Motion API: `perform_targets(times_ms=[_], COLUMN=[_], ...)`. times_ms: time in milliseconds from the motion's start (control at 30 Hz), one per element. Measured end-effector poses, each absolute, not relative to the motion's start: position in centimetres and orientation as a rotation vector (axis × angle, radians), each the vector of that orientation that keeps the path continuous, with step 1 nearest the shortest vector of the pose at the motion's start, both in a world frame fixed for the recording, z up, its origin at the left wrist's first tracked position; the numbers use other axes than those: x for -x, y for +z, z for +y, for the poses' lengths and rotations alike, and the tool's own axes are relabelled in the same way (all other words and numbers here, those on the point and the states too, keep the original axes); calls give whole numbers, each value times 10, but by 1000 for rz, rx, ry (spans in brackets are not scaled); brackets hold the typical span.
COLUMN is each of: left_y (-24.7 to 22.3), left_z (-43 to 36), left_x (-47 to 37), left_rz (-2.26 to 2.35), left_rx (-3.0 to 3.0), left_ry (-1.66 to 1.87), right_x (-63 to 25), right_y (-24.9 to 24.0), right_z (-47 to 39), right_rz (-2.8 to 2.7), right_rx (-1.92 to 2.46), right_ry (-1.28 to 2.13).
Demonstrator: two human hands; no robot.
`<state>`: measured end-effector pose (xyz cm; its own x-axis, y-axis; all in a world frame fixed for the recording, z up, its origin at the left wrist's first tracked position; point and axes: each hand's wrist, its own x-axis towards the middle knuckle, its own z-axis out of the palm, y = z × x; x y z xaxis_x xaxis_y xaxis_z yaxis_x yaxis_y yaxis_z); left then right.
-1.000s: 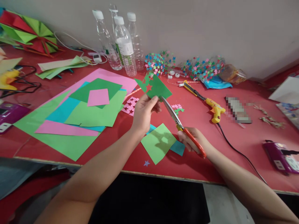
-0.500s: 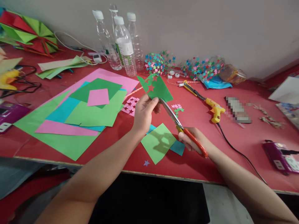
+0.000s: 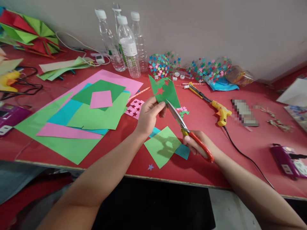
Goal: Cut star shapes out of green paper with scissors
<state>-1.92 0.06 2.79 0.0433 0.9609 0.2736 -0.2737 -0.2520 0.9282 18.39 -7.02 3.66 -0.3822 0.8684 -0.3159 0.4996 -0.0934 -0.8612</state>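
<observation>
My left hand (image 3: 150,114) pinches the lower edge of a dark green paper (image 3: 172,95) that has star-shaped holes cut in it. Wrapped round the red handles of a pair of scissors (image 3: 178,120) is my right hand (image 3: 197,142). The blade tips lie at the paper's lower edge, close beside my left thumb. Below the hands, a light green paper square (image 3: 159,148) lies over a blue paper piece (image 3: 183,151). Small pink and green cut stars (image 3: 183,111) rest behind the blades, and a pink paper with star holes (image 3: 134,108) lies left of my left hand.
Layered coloured sheets (image 3: 79,150) cover the table's left part. Plastic bottles (image 3: 129,48) stand at the back beside star-covered clear bottles (image 3: 208,68). To the right are a utility knife (image 3: 196,91), a yellow glue gun (image 3: 222,112) with its cord, and a purple power strip (image 3: 287,161).
The dark green paper has turned and shifted slightly to the right in my left hand. The scissors' tips have moved slightly right and up; both hands keep their hold.
</observation>
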Motion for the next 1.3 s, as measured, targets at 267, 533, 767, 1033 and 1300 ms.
perform_targets(times_ms=[267,533,767,1033,1300], left_y=[30,30,30,34,36], left_z=[1,4,2,1,7], left_x=[19,23,19,22,28], left_rz=[832,863,809,887,936], left_rx=[-1263,-1290,-1099,-1268,-1353], left_ry=[1441,1415,1337,1444,1410], right_x=[-184,-181,-180,-181,-179], right_y=[37,40,40,44,49], right_z=[-69,-70,-70,-67,-67], right_rz=[-1840,-1760,-1708,-1721,-1743], right_rx=[1503,1571,1563,1539,1565], right_ry=[1462,1487,1474,1511,1506])
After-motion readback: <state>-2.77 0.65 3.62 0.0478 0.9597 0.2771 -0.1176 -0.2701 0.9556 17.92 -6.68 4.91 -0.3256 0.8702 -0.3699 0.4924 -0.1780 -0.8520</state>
